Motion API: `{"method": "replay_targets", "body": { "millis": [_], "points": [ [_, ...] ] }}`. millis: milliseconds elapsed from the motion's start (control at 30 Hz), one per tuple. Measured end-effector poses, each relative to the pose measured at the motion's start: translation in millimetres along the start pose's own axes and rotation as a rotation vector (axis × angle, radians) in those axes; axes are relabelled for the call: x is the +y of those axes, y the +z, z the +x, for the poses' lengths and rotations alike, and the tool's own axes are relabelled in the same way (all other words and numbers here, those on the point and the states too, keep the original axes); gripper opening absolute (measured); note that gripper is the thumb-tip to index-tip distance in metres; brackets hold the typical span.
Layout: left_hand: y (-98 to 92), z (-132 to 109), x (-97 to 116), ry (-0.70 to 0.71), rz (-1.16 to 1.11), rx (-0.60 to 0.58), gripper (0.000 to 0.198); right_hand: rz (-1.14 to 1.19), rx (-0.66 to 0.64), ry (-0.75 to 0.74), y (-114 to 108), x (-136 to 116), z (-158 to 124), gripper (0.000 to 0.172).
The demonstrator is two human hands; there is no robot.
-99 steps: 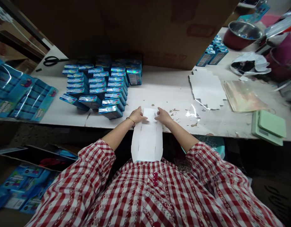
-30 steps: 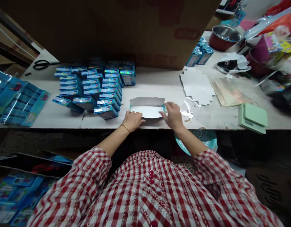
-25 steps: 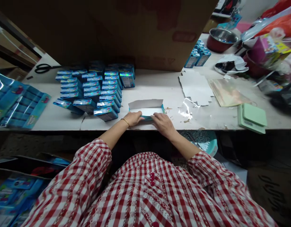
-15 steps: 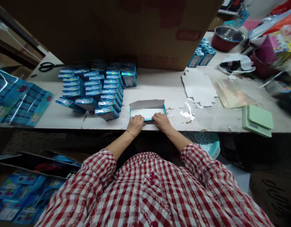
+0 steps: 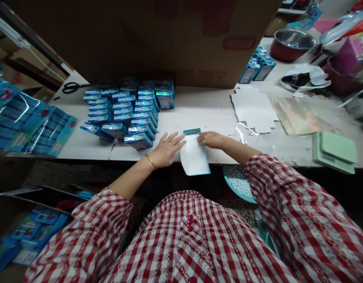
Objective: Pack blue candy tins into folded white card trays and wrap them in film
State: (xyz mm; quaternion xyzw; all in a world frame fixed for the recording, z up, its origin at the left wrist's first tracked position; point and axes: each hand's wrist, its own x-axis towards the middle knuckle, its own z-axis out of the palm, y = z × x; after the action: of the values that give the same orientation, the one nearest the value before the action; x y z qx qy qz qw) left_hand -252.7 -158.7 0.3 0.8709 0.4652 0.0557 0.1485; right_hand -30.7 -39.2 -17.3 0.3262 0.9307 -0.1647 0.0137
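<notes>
A part-folded cardboard box [image 5: 195, 157], white with blue edges, lies lengthwise in front of me. Its near end sticks out over the table's front edge, and a blue end [image 5: 192, 131] shows at the far side. My left hand [image 5: 167, 150] has its fingers stretched out, the tips at the box's left side. On the other side my right hand [image 5: 211, 140] is closed, its bent fingers at the far right edge of the box. Rows of blue packed boxes [image 5: 138, 140] stand on the table to the left of my hands.
White flat card blanks [image 5: 253, 110] lie to the right, beside a clear plastic sheet [image 5: 297, 116] and a green scale [image 5: 336, 151]. Scissors [image 5: 71, 87] lie at the back left. A large carton [image 5: 157, 43] stands behind. Below the table is a turquoise basin [image 5: 238, 184] of small white pieces.
The box has turned from lying crosswise to lengthwise, its near end now past the table edge. My left hand has opened out; my right hand has moved to the far right edge.
</notes>
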Motion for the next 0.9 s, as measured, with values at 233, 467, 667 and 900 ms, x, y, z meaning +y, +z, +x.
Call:
{"method": "replay_targets", "body": {
  "millis": [233,467,667,900],
  "points": [
    [25.4,51,-21,-0.010,0.013,-0.055,0.026,-0.076,0.306,0.055,-14,-33,-42,0.041],
    [48.0,58,2,-0.327,0.007,0.083,0.027,-0.205,0.360,0.247,70,-53,-73,0.040],
    [68.2,33,22,-0.333,0.233,0.030,0.028,-0.328,0.194,0.265,75,-25,-54,0.022],
    [59.8,39,22,-0.376,0.132,-0.165,0.036,-0.314,-0.014,0.135,52,-14,-49,0.026]
  ]
}}
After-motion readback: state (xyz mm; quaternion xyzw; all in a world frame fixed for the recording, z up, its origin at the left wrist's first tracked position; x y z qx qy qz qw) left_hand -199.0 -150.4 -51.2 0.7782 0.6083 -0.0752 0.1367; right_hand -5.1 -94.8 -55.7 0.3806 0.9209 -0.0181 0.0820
